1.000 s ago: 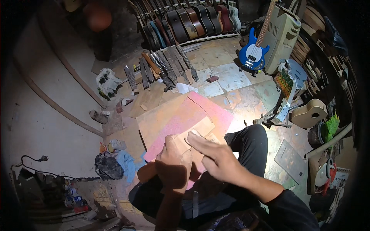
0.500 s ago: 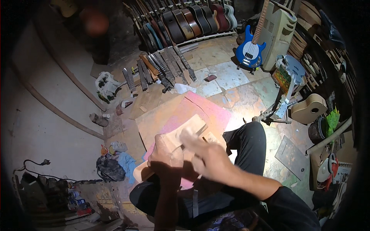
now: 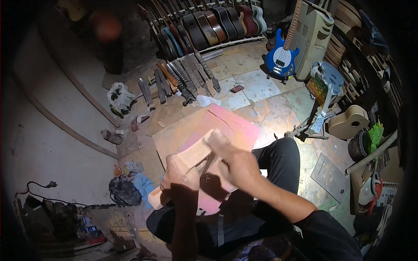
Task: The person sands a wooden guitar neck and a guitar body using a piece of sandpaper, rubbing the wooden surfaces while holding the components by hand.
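Observation:
A pale, shaped piece of wood [image 3: 194, 155] lies slantwise over my lap and the pink-stained board [image 3: 241, 126]. My left hand [image 3: 179, 173] is wrapped round its middle, and the near end [image 3: 157, 198] sticks out below the fingers. At the far end, my right hand [image 3: 235, 162] is closed with its fingertips against the wood's edge. Those fingers are blurred, so anything small inside them stays hidden. Beneath both hands, shadow covers part of the board and my dark trousers.
Several slotted wooden strips and tools [image 3: 183, 78] lie beyond the board. A blue electric bass [image 3: 282, 58] stands upright at the far right, near a row of guitars [image 3: 217, 26]. To the left sit a black bag [image 3: 124, 190] and a white bag [image 3: 121, 96].
My right hand has moved up and slightly left onto the wood's far end. The wood has tilted and shifted a little left with my left hand still round it.

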The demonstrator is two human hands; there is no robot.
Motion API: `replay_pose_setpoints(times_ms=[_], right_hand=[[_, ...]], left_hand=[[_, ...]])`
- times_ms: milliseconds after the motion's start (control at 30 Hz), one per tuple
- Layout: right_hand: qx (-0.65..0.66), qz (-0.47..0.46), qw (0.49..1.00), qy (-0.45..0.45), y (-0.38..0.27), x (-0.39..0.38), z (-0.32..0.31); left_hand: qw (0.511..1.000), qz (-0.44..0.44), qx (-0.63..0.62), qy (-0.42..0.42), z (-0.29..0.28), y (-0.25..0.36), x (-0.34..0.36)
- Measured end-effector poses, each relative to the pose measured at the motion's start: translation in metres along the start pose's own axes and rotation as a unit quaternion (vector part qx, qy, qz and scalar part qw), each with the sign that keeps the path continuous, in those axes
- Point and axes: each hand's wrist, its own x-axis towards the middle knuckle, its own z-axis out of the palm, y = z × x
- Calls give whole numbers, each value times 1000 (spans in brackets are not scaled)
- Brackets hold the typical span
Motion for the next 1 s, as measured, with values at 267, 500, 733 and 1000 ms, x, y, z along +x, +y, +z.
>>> replay_pose_setpoints(times_ms=[267,500,733,1000], right_hand=[[-36,27,999,-29,-13,4,1],[1,-59,995,75,20,11,4],[33,-64,997,11,-5,2,11],[35,-68,997,25,-12,2,7]], left_hand=[[997,13,68,24,0,-18,-9],[998,29,16,50,-2,-18,-11],[994,-51,-93,10,-2,-14,-13],[998,-54,-21,23,-4,9,-4]])
